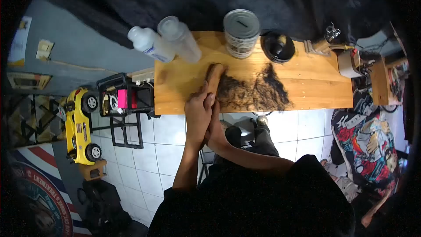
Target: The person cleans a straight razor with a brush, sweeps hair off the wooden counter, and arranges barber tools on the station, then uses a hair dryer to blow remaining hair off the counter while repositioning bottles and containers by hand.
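Both of my hands meet at the near end of a long wooden-backed brush (215, 78), with a dark edge that looks like bristles. My left hand (198, 109) is closed at its handle end, fingers pointing up along it. Pressed against it from the right, my right hand (213, 122) is also closed around the near end; the fingers partly hide each other. The brush lies on the wooden tabletop (315, 85). Just right of it spreads a pile of dark hair clippings (254, 91).
Behind the hair stand a lidded tin can (241, 33), a white bottle (151, 44), a translucent bottle (180, 38) and a black round dish (277, 48) holding a small brush. A black cart (125, 96) and yellow toy car (81, 125) stand left.
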The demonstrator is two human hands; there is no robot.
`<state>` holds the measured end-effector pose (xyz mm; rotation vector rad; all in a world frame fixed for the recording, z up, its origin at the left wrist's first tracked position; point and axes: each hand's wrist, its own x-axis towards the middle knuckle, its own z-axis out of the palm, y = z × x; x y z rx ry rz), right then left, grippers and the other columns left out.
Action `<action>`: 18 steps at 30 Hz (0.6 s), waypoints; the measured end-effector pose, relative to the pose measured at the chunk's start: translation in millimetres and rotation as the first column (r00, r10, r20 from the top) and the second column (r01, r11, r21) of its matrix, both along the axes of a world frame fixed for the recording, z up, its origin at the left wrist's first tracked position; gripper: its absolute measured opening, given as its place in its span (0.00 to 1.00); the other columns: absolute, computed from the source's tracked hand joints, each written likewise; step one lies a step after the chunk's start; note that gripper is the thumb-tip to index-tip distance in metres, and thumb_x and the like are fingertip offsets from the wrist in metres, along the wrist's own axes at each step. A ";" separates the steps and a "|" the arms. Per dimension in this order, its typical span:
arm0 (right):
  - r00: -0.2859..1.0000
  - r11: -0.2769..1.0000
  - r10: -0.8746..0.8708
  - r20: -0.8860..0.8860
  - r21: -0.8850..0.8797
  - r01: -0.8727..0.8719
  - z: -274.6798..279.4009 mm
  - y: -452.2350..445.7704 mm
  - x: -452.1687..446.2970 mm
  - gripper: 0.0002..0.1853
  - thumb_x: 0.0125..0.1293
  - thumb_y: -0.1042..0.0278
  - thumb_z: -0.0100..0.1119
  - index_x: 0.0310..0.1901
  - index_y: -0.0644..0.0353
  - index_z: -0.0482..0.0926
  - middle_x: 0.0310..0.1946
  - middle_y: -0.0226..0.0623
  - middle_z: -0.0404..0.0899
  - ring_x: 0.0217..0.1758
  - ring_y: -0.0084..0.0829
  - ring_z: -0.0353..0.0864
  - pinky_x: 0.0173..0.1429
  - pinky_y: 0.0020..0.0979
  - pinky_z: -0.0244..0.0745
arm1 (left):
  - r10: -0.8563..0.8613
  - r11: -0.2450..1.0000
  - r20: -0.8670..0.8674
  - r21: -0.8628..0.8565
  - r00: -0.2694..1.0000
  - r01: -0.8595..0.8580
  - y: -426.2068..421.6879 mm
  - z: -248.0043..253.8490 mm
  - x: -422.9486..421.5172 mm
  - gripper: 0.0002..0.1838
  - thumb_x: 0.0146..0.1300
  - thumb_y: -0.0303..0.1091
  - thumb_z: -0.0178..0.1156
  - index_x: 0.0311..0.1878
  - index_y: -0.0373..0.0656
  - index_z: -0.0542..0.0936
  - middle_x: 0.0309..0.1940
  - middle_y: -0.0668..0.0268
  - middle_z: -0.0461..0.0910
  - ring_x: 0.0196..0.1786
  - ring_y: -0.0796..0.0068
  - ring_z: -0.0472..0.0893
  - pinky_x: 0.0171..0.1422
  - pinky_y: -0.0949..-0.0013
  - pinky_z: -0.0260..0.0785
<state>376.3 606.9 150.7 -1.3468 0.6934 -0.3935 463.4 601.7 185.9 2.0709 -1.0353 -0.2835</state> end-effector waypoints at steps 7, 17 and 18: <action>0.978 0.989 -0.140 0.152 0.066 0.132 -17.4 -4.8 -22.8 0.48 0.66 0.72 0.52 0.67 0.64 0.20 0.60 0.60 0.58 0.60 0.47 0.67 0.58 0.39 0.67 | -0.251 0.966 -0.030 0.063 0.968 0.252 -25.7 4.2 -21.8 0.19 0.61 0.31 0.58 0.56 0.42 0.78 0.31 0.47 0.79 0.34 0.47 0.78 0.39 0.57 0.70; 0.941 0.943 -0.304 0.150 0.186 0.275 -18.7 15.4 -56.7 0.46 0.67 0.79 0.49 0.68 0.61 0.20 0.64 0.50 0.56 0.65 0.35 0.64 0.65 0.32 0.64 | -0.458 0.875 -0.095 0.126 0.884 0.467 -28.8 5.4 -58.6 0.20 0.60 0.30 0.61 0.56 0.41 0.78 0.38 0.45 0.80 0.39 0.53 0.83 0.46 0.64 0.72; 0.936 0.930 -0.325 0.137 0.225 0.290 -18.8 16.1 -61.3 0.45 0.67 0.79 0.48 0.68 0.60 0.20 0.63 0.49 0.57 0.64 0.35 0.66 0.64 0.32 0.65 | -0.499 0.863 -0.028 0.068 0.866 0.500 -29.8 2.7 -63.7 0.19 0.60 0.30 0.61 0.56 0.41 0.78 0.42 0.46 0.80 0.41 0.53 0.82 0.49 0.64 0.72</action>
